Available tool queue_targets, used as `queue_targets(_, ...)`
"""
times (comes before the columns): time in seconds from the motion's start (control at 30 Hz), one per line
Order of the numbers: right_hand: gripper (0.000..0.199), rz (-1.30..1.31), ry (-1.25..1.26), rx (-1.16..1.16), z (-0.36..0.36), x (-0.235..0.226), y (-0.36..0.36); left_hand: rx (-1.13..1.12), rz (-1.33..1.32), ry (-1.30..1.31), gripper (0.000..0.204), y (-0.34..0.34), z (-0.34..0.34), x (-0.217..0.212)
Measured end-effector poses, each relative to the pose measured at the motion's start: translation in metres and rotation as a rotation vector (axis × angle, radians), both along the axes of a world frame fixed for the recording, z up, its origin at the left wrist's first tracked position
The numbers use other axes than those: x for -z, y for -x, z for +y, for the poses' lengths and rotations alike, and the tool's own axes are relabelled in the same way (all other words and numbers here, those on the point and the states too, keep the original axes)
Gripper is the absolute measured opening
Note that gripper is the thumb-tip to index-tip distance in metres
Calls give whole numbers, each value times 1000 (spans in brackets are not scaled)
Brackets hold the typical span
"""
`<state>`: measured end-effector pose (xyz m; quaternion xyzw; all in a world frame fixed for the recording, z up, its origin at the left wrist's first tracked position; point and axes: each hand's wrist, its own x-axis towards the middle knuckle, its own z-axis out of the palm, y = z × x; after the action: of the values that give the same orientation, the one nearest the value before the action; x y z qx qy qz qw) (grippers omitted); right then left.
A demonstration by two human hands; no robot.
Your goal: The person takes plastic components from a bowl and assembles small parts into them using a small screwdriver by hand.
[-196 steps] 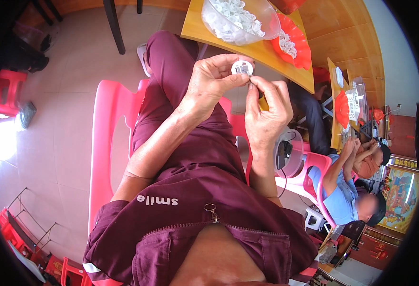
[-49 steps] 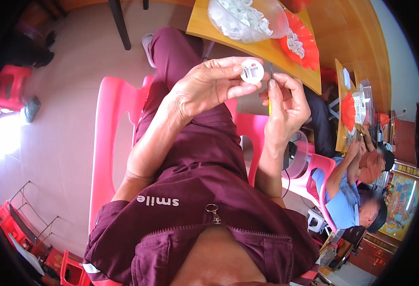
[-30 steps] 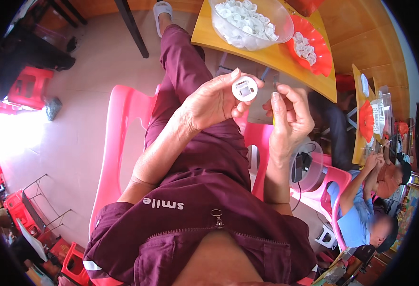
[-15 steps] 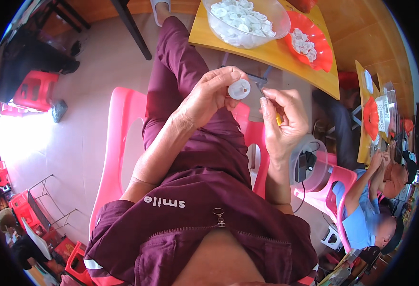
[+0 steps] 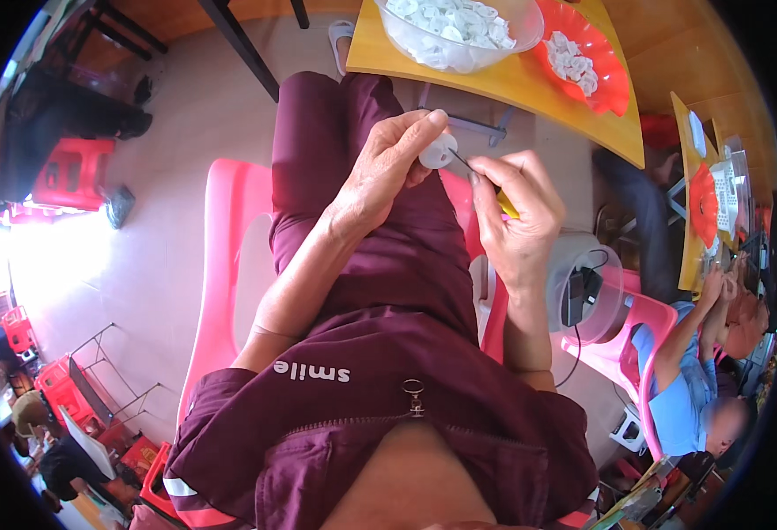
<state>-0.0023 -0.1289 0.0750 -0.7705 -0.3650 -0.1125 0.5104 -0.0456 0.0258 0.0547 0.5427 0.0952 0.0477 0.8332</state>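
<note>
Tool (image 5: pixel 507 205) now moved up to the white disc (image 5: pixel 437 152), your left hand (image 5: pixel 378 172) pinching it, your right hand (image 5: pixel 523 216) gripping the tool alongside, disc apparently unfinished, white pieces (image 5: pixel 461 25) beyond it unclear.

In the left hand (image 5: pixel 386 168), the white disc (image 5: pixel 436 152) now turns its smoother face up, where a slotted one showed a second ago. The right hand (image 5: pixel 523 201) brings the thin tip of a yellow-handled tool (image 5: pixel 507 205) from beside the disc to its edge. The slipper (image 5: pixel 340 42) is now nearer the desk (image 5: pixel 600 140), the knees side by side.
</note>
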Motion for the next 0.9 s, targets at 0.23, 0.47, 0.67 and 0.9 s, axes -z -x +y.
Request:
queue_targets(0.23,19,-139,61,21,3,-2,6,-71,-23,-201,36,6,-3,-3)
queue_targets(0.47,21,-396,255,132,13,-9,27,-277,-196,-420,35,11,-3,4)
queue_targets(0.67,18,-457,317,94,20,-13,31,-330,-239,-491,36,10,1,15)
queue_targets(0.9,14,-437,347,54,25,-7,29,-347,-225,-555,33,7,3,21)
